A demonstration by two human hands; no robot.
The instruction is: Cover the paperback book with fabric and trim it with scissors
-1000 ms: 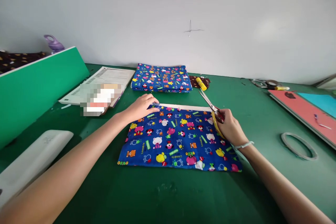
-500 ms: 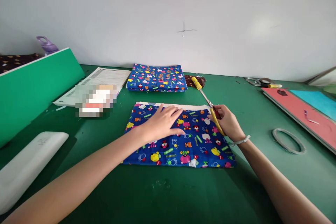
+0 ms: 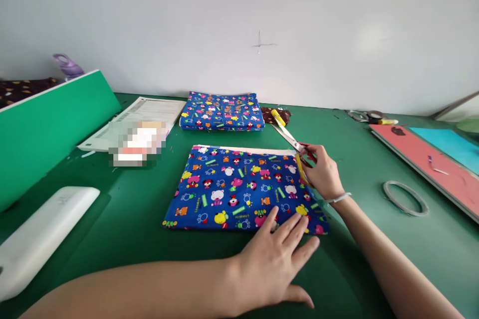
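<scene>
A folded piece of blue cloth point(image 3: 232, 187) with cartoon animals lies flat before me, a pale strip showing along its far edge. My left hand point(image 3: 275, 259) is spread palm down at its near right edge, with fingertips over the cloth. At the right side, my right hand point(image 3: 324, 172) is closed around the dark red handles of a pair of scissors point(image 3: 294, 142). The blades point away from me and to the left. A thin yellow strip point(image 3: 301, 169) runs beside the right fingers; whether it is held I cannot tell.
Behind lies a folded stack of matching cloth point(image 3: 222, 112), and a yellow tube-like item point(image 3: 278, 117) on brown fabric. Papers point(image 3: 138, 114) and a long white case point(image 3: 48, 237) are left. A clear ring point(image 3: 406, 198) and a red board point(image 3: 419, 159) are right.
My left hand has moved from the cloth's far middle toward me and right, to its near right edge. My right hand stays at the right side with the scissors, their blades now spread slightly.
</scene>
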